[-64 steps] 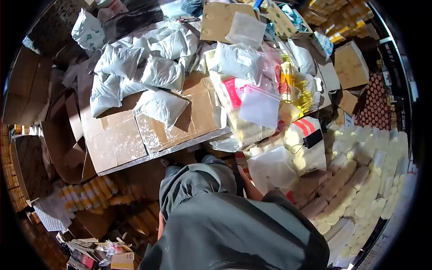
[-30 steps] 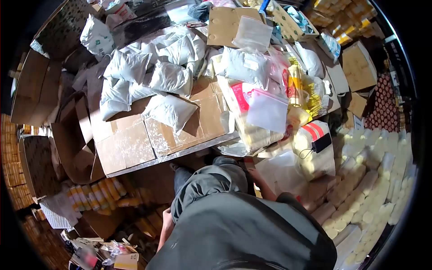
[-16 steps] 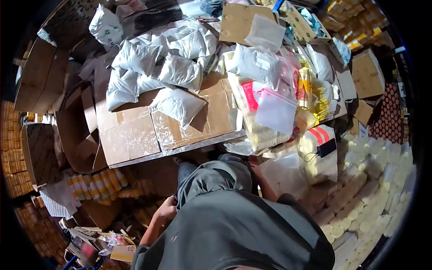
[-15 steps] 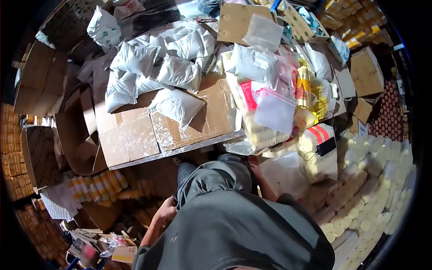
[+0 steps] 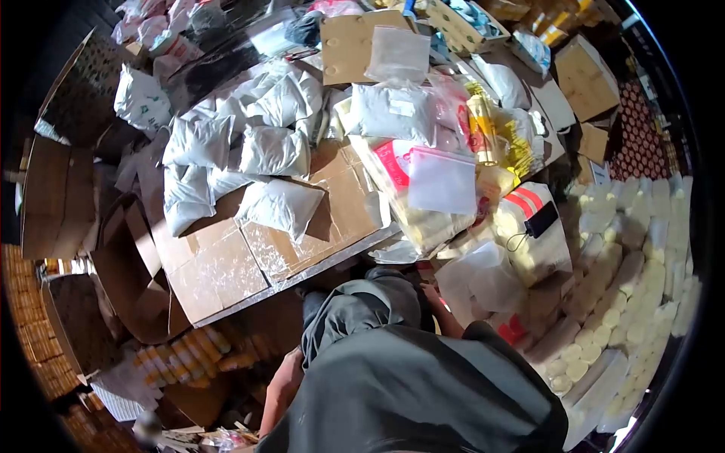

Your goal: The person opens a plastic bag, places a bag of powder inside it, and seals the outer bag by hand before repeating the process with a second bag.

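My left hand (image 5: 288,370) hangs low beside my left thigh, touching or close to the grey clothing, its fingers mostly hidden. My right hand (image 5: 431,294) is at my right side below the table edge, only partly visible, fingers hidden. Nearest to it lies a translucent plastic bag (image 5: 483,281). On the cardboard-covered table (image 5: 215,264) before me, a single white filled pouch (image 5: 281,208) lies in front of a heap of similar pouches (image 5: 276,151). Further right are a flat clear bag (image 5: 442,180) and a black object with a cord loop (image 5: 541,220).
Open cardboard boxes (image 5: 60,196) stand to the left. Orange-banded packs (image 5: 185,359) lie under the table's left side. Rows of pale wrapped rolls (image 5: 604,325) fill the right. Yellow plastic rolls (image 5: 482,128) and a box of blue items (image 5: 470,26) sit at the back right.
The view has turned and shifted, so the table's contents appear further left and its near edge more slanted. Both hands stay low beside my body; nothing on the table has visibly been moved.
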Demonstrator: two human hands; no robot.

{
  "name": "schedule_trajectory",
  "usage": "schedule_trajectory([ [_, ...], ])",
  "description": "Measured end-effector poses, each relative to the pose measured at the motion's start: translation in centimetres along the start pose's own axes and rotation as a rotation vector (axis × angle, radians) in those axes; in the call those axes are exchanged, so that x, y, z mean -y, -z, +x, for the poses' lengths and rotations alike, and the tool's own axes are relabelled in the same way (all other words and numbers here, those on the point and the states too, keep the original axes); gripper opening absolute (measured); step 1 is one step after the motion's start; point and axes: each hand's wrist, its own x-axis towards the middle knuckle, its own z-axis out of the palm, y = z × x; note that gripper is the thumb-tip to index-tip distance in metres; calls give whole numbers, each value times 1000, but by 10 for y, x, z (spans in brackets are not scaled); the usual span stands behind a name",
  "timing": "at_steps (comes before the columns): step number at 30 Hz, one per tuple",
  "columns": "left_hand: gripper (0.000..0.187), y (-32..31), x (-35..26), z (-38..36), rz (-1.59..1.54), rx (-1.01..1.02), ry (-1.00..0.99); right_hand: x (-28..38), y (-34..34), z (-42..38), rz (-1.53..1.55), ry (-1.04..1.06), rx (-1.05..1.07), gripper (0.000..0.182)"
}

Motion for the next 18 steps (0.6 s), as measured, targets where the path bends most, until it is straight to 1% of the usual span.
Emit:
schedule_trajectory([
  [1, 41, 0, -8, 1, 30, -6, -13, 6, 1, -2, -33, 9, 1, 29],
  [2, 24, -4, -11, -2, 183, -73, 26, 15, 1, -6, -65, 18, 3, 28],
  [4, 10, -10, 86, -1, 686, -42, -53, -3, -1, 8, -145, 19, -15, 28],
  [5, 4, -11, 101, 1, 813, -121, -270, -12, -3, 14, -183, 20, -23, 29],
  [6, 6, -12, 114, -4, 831, -110, -210, -3, -3, 6, -186, 10, -37, 29],
  [8, 15, -18, 102, -13, 661, -247, -130, 38, 1, -19, -192, -5, -59, 31],
  [9, 27, -24, 75, -13, 618, -297, -181, 27, 1, -12, -264, 61, -66, 31],
  [10, 35, -29, 77, -16, 483, -329, -136, 19, 0, -10, -247, 54, -89, 31],
  [12, 35, -42, 72, -20, 166, -466, 18, 9, -1, -9, -222, 41, -129, 31],
  [13, 35, -48, 74, -19, -208, -543, 166, 4, -3, -10, -121, -29, -102, 32],
  [16, 26, -58, 3, -28, -344, -730, 118, -11, 0, -3, -252, 2, -143, 30],
  [18, 17, -54, 41, -31, -129, -742, 25, -8, 2, -7, -183, -40, -146, 29],
])
